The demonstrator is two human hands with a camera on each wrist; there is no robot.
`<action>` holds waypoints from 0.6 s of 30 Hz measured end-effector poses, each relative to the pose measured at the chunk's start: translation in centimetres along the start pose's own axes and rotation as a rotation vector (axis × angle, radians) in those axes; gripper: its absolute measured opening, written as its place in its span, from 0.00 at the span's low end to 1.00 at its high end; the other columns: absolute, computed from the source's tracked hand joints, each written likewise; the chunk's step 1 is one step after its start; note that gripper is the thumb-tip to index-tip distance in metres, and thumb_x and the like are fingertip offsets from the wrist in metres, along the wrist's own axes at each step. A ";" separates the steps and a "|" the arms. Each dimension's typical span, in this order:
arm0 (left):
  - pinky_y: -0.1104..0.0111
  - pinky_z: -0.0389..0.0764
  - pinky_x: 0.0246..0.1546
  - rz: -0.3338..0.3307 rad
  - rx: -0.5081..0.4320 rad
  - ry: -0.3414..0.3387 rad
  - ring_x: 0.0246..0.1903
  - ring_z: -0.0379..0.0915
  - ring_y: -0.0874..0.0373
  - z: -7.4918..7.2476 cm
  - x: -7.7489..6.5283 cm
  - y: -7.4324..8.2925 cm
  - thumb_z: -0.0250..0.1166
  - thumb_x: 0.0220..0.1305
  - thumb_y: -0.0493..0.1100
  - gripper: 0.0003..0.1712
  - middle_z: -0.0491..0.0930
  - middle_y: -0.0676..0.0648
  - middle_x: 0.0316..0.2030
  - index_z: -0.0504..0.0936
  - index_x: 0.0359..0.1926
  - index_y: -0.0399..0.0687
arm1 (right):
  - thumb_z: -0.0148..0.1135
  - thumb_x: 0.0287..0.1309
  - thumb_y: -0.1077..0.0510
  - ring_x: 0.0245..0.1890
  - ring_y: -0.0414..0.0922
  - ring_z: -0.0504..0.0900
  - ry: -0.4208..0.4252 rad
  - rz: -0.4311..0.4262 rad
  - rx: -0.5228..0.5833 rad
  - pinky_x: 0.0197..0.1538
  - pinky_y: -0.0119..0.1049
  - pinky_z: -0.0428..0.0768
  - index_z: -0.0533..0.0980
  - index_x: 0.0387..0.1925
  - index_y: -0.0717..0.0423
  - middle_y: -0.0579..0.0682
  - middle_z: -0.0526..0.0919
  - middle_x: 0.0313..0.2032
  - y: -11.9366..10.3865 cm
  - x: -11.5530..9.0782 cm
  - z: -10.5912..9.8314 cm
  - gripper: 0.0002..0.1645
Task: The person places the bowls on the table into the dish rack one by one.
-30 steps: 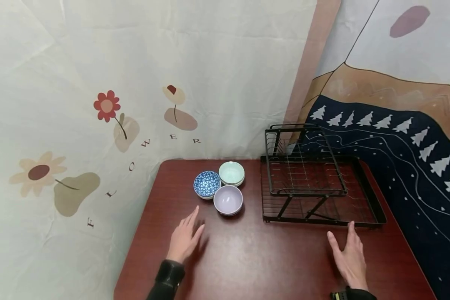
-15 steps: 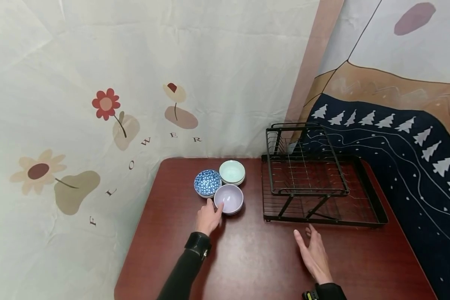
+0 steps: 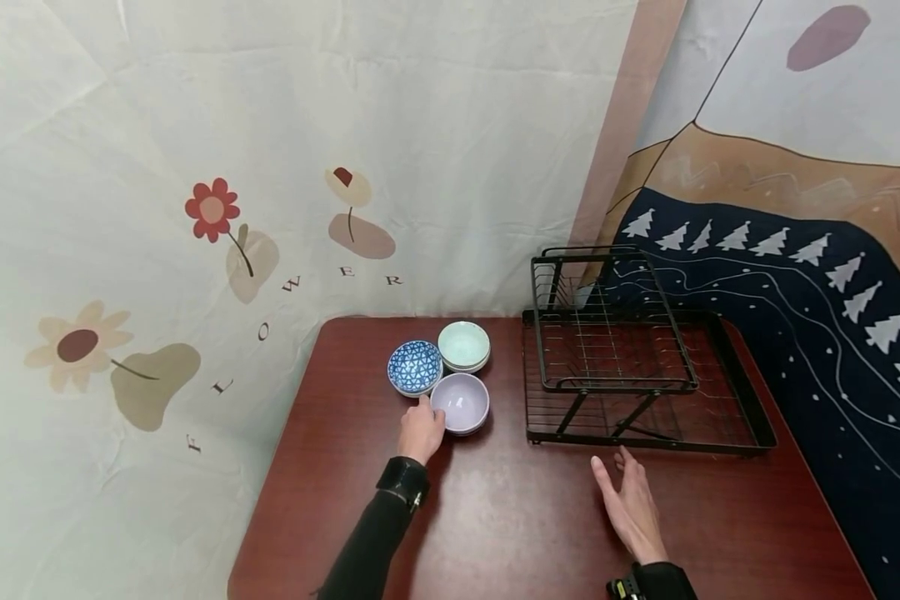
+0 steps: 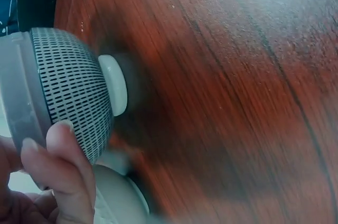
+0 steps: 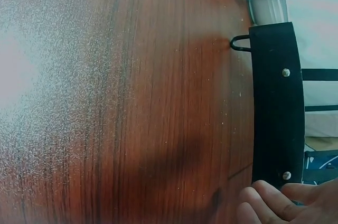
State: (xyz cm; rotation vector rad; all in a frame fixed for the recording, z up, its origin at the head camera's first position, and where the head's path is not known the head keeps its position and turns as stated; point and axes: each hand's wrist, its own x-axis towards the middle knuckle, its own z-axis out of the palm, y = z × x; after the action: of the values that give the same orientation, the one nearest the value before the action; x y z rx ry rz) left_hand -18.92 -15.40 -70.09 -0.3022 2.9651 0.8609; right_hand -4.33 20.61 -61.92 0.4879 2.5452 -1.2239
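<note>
My left hand [image 3: 422,431] pinches the left rim of a lilac bowl [image 3: 465,402], thumb inside. In the left wrist view, the fingers [image 4: 66,155] press against the bowl's outer wall, where a dashed pattern [image 4: 76,84] lies below a plain lilac band; I cannot tell whether this is one bowl or two nested. Touching or close behind are a blue-and-white patterned bowl [image 3: 415,367] and a pale green bowl [image 3: 463,345], each apparently stacked on another. My right hand [image 3: 632,512] holds nothing, fingers relaxed, just in front of the black dish rack [image 3: 607,387].
The two-tier wire rack has a black tray edge [image 5: 277,102] facing me and covers the table's right rear. All stand on a reddish-brown table [image 3: 510,517]. A printed cloth [image 3: 457,167] hangs behind it, with a dark tree-patterned part on the right.
My left hand has reached right and forward to the lilac bowl and taken its rim. The bowl has shifted slightly right. My right hand has moved left along the rack's front.
</note>
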 end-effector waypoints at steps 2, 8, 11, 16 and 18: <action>0.41 0.90 0.51 0.010 0.004 0.004 0.50 0.89 0.33 0.2 -0.2 0.2 0.61 0.76 0.49 0.27 0.90 0.28 0.52 0.80 0.65 0.33 | 0.42 0.87 0.31 0.79 0.77 0.61 -0.003 0.004 -0.002 0.77 0.79 0.60 0.42 0.86 0.73 0.79 0.56 0.79 0.1 0.1 0.0 0.57; 0.54 0.91 0.38 0.073 -0.016 0.005 0.19 0.85 0.51 1.4 -0.9 0.6 0.61 0.74 0.44 0.22 0.89 0.36 0.31 0.79 0.61 0.34 | 0.40 0.86 0.30 0.78 0.78 0.60 -0.012 0.019 -0.020 0.77 0.79 0.60 0.42 0.86 0.73 0.79 0.55 0.79 0.5 0.2 0.0 0.57; 0.54 0.92 0.39 0.126 -0.009 0.017 0.17 0.83 0.53 1.9 -1.0 0.5 0.61 0.73 0.42 0.23 0.87 0.39 0.27 0.77 0.63 0.32 | 0.40 0.86 0.29 0.79 0.77 0.59 -0.018 0.025 -0.022 0.77 0.79 0.59 0.42 0.86 0.73 0.78 0.55 0.79 0.5 0.3 0.1 0.58; 0.53 0.92 0.42 0.216 -0.022 0.049 0.21 0.87 0.49 0.1 -2.2 1.3 0.57 0.76 0.39 0.25 0.88 0.34 0.29 0.74 0.65 0.25 | 0.40 0.86 0.29 0.80 0.77 0.57 -0.027 0.028 -0.020 0.78 0.79 0.57 0.42 0.87 0.72 0.78 0.54 0.80 0.5 0.4 0.2 0.57; 0.54 0.92 0.39 0.205 -0.082 0.021 0.16 0.85 0.52 -2.8 -3.6 3.3 0.56 0.78 0.38 0.24 0.87 0.34 0.28 0.73 0.66 0.22 | 0.41 0.87 0.30 0.81 0.77 0.57 -0.025 0.022 -0.018 0.79 0.79 0.57 0.42 0.87 0.72 0.78 0.54 0.80 0.4 0.5 0.1 0.57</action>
State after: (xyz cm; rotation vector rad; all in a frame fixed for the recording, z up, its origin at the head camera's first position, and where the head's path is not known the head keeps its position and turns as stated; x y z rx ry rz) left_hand -15.97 -13.56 -65.63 -0.0097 3.0244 1.0065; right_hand -4.59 20.85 -62.47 0.4920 2.5207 -1.1908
